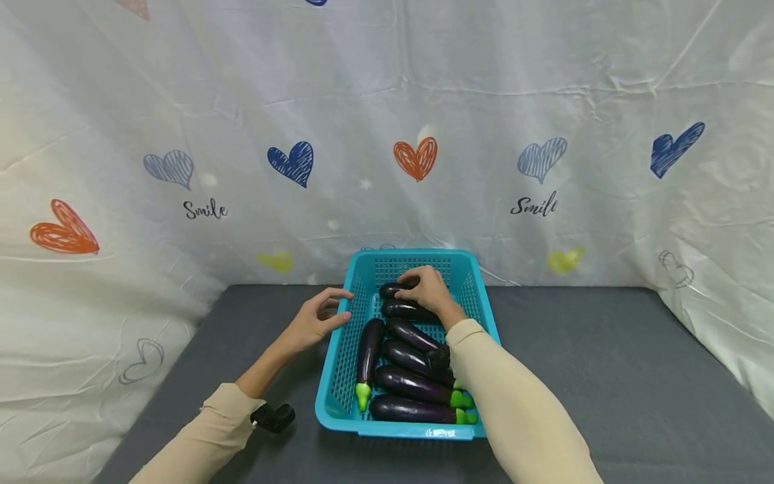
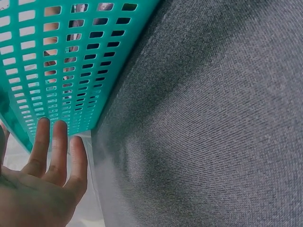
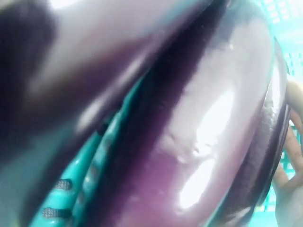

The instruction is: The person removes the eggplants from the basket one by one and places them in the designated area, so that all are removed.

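Note:
A blue plastic basket [image 1: 417,431] with perforated walls holds several dark purple eggplants. My right hand [image 1: 428,290] reaches into its far end and grips the farthest eggplant [image 1: 388,291], fingers bent over it. In the right wrist view, that hand [image 3: 289,198] shows at the right edge beyond large, close eggplants [image 3: 189,142]. At the basket's left side, my left hand [image 1: 311,323] holds nothing, thumb and fingers spread by the rim. The left wrist view shows its fingers [image 2: 59,146] extended beside the perforated wall [image 2: 71,56].
Under the basket lies a grey cloth-covered table [image 1: 562,376]. A white curtain [image 1: 363,87] printed with hearts and "Smile" hangs behind it. One eggplant [image 1: 367,356] lies lengthwise along the basket's left wall; the others lie crosswise, several with green stem ends.

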{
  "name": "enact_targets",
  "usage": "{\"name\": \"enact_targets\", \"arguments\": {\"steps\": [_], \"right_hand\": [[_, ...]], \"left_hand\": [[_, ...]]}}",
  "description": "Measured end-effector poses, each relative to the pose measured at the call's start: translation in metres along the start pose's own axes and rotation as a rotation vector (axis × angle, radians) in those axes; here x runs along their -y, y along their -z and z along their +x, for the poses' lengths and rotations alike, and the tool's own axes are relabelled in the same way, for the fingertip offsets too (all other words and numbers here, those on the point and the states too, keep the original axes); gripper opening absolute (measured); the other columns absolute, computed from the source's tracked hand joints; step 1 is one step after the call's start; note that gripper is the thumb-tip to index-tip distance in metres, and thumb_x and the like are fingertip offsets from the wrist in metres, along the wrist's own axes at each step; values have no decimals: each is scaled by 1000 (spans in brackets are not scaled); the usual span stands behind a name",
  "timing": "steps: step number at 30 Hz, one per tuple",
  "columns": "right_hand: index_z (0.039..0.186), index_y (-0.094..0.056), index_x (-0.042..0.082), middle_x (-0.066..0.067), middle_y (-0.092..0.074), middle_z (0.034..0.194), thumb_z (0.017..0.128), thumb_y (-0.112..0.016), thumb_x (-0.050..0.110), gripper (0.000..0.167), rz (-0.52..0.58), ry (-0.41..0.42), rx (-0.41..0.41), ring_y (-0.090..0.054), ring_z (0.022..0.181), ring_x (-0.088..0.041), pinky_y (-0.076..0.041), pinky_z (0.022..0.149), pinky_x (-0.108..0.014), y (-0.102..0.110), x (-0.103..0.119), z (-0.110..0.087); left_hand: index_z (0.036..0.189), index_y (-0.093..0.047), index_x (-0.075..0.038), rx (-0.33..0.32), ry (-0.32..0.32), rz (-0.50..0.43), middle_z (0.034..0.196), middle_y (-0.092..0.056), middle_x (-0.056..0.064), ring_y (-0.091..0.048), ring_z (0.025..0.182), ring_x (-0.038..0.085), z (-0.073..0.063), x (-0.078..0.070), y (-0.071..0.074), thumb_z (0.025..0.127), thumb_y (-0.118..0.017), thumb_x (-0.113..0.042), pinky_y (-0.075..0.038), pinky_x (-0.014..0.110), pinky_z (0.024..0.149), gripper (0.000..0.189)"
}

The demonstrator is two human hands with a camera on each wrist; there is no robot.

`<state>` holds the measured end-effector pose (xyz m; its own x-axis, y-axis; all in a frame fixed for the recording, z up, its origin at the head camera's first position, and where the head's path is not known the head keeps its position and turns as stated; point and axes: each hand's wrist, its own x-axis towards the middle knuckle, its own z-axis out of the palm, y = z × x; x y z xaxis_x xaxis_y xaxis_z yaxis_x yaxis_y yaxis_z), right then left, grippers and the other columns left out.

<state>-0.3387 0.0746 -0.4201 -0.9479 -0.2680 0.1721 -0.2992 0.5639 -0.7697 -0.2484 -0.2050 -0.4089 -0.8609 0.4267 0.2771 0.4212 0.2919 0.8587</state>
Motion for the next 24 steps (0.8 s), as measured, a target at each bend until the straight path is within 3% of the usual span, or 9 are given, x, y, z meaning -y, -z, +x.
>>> {"name": "enact_targets", "arguments": {"steps": [9,17,24], "right_hand": [[112,-78,10,-4,-70,111,87,-85,19,28,44,15,-16,-64,100,-21,-53,87,-43,5,5,3],[115,-75,4,-10,-71,113,88,-83,14,30,122,120,-56,-67,101,-24,-55,85,-41,16,19,4],[118,-74,1,-13,-68,119,89,-81,12,31,209,183,-26,-68,102,-27,-55,84,-41,27,36,4]], "left_hand": [[138,-55,-2,1,-9,-6,142,-51,25,-53,125,46,0,-3,0,103,-61,-6,-51,54,92,36],[139,-55,-3,3,-16,9,143,-50,23,-51,128,45,1,-1,0,103,-62,-9,-50,55,93,37],[138,-55,-3,1,-18,13,142,-51,23,-53,126,45,-1,2,0,103,-61,-9,-51,55,92,36]]}}
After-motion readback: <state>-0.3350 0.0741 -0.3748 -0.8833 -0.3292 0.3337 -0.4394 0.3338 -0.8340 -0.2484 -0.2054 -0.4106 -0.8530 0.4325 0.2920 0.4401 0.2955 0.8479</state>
